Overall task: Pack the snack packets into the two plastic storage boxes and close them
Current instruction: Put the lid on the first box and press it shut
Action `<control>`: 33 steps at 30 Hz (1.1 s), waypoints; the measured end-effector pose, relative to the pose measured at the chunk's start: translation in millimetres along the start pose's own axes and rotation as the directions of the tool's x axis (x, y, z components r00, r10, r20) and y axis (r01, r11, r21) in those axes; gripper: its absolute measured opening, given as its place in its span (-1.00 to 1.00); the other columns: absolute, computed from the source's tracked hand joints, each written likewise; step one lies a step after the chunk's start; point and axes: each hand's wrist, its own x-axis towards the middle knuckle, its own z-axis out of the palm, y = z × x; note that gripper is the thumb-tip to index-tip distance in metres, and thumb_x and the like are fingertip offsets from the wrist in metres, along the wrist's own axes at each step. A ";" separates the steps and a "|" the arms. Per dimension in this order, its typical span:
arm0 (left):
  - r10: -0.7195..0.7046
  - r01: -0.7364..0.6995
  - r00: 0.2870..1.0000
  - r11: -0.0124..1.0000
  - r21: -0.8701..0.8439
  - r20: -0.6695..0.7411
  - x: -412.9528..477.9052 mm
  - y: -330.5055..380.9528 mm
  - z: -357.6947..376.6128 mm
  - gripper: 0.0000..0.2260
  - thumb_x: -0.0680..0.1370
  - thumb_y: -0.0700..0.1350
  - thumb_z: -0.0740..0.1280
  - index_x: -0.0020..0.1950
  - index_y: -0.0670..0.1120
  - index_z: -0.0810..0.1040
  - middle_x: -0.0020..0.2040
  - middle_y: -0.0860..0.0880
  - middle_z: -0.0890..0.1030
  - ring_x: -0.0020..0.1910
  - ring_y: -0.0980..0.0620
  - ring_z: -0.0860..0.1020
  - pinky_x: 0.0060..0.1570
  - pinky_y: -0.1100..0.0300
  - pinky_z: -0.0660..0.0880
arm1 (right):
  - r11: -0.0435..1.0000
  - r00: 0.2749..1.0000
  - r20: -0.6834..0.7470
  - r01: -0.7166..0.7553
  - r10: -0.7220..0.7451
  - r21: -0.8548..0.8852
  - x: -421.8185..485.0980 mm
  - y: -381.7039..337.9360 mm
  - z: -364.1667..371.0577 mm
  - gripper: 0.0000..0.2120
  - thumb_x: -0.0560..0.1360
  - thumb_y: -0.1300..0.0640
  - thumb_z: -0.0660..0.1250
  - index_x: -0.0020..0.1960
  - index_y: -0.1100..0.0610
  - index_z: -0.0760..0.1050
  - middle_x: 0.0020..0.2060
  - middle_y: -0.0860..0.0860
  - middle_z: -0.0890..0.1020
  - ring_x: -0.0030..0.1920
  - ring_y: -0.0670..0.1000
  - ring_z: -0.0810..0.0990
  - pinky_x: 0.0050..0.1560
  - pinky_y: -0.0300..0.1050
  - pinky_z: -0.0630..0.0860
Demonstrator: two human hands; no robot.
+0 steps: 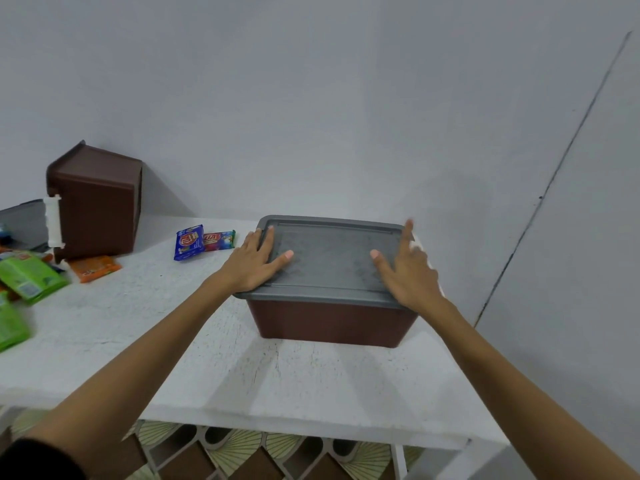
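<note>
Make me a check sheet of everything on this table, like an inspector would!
Surface: white table, speckled top.
Job's things: brown box upright with grey lid on top; second brown box tipped on its side by the wall, another grey lid lying beside it; blue packet, red packet, orange packet and green packets lie loose on the table.
Clutter: nothing seen.
Hands: left hand and right hand lie flat on the grey lid, one at each end.
Cables: nothing seen.
Surroundings: plain grey wall; patterned floor below.
</note>
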 end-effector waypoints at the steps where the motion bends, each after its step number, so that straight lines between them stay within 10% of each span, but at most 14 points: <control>1: -0.003 0.003 1.000 1.000 -0.014 -0.012 0.1 -0.3 0.2 -0.36 0.58 0.20 -0.03 0.52 -0.05 -0.23 0.55 -0.11 -0.16 0.53 -0.11 -0.13 0.46 -0.09 -0.04 | 0.995 0.999 0.041 0.027 -0.024 -0.094 -1.5 -8.5 4.8 -0.23 0.54 -0.26 -0.03 0.46 0.02 -0.46 0.48 0.30 0.07 0.50 0.25 0.06 0.42 0.29 0.03; 9: -0.388 0.328 0.922 0.754 -0.569 0.017 0.0 -0.7 -0.5 -0.37 0.59 0.21 -0.06 0.53 -0.09 -0.15 0.53 -0.19 0.05 0.49 -0.22 0.12 0.41 -0.10 0.14 | 0.963 0.989 0.143 0.075 -0.038 -0.260 1.6 -21.1 16.0 -0.32 0.54 -0.30 -0.16 0.49 -0.03 -0.37 0.48 0.34 -0.04 0.52 0.23 -0.11 0.44 0.25 -0.23; 18: -0.396 0.344 0.916 0.687 -0.640 0.068 1.5 -4.1 -3.0 -0.39 0.59 0.21 -0.11 0.53 -0.09 -0.12 0.53 -0.16 0.08 0.47 -0.20 0.18 0.40 -0.09 0.17 | 0.952 0.967 0.238 0.150 -0.085 -0.269 43.6 14.2 -5.1 -0.31 0.54 -0.29 -0.09 0.51 -0.03 -0.31 0.50 0.23 -0.20 0.51 0.16 -0.26 0.49 0.13 -0.10; 25: -0.355 0.337 0.901 0.216 -0.916 0.248 6.8 -14.7 -14.5 -0.37 0.56 0.29 -0.15 0.53 -0.03 0.03 0.51 -0.08 0.18 0.46 -0.17 0.23 0.37 -0.09 0.24 | 0.876 0.918 0.337 0.329 -0.209 -0.352 42.8 11.5 0.3 -0.38 0.55 -0.27 -0.16 0.48 -0.12 -0.35 0.51 0.24 -0.15 0.52 0.11 -0.23 0.50 0.07 -0.21; 33: -0.370 0.261 0.922 0.381 -0.887 0.113 3.9 3.5 -20.9 -0.42 0.58 0.24 -0.15 0.52 -0.03 0.04 0.53 -0.07 0.12 0.49 -0.12 0.16 0.41 -0.03 0.15 | 0.866 0.913 0.338 0.350 -0.229 -0.358 44.5 12.5 2.6 -0.39 0.53 -0.30 -0.17 0.48 -0.16 -0.34 0.51 0.23 -0.13 0.53 0.11 -0.20 0.50 0.08 -0.19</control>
